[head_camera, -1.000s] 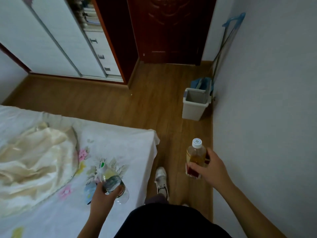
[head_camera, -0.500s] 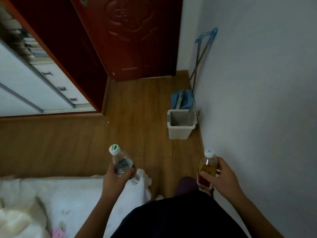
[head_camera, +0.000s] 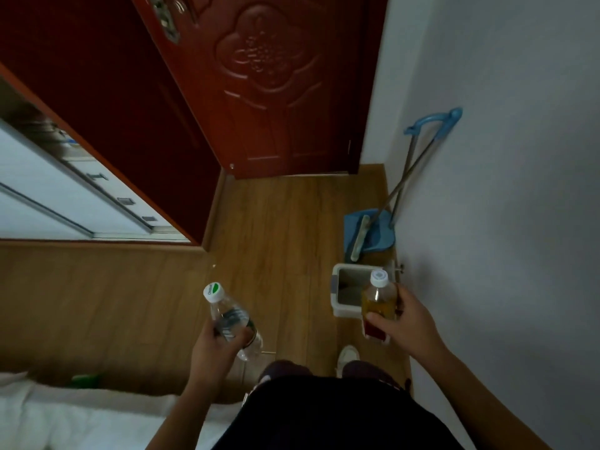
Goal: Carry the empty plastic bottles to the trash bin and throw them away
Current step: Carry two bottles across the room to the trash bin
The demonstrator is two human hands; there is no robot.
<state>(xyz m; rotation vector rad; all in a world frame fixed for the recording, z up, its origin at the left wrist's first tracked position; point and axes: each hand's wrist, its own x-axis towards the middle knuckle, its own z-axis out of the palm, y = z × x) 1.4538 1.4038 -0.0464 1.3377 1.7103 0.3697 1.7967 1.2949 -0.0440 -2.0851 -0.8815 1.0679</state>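
My left hand point(head_camera: 214, 349) grips a clear plastic bottle point(head_camera: 232, 319) with a white and green cap, tilted up to the left. My right hand point(head_camera: 406, 323) holds an amber bottle point(head_camera: 379, 303) with a white cap and a red label, upright. The amber bottle overlaps the white trash bin point(head_camera: 339, 298), which stands open on the wooden floor by the right wall, just ahead of my right hand. The bin's inside looks dark and I cannot tell what lies in it.
A blue dustpan point(head_camera: 373, 233) and a broom with a blue handle point(head_camera: 431, 120) lean on the right wall behind the bin. A dark red door point(head_camera: 276, 92) closes the far end. A white wardrobe point(head_camera: 48, 196) is at the left, a bed edge point(head_camera: 81, 417) at the bottom left.
I have walked away from the bed toward the bin, which is now much nearer. Both hands still hold their bottles; the right one has come up over the bin.
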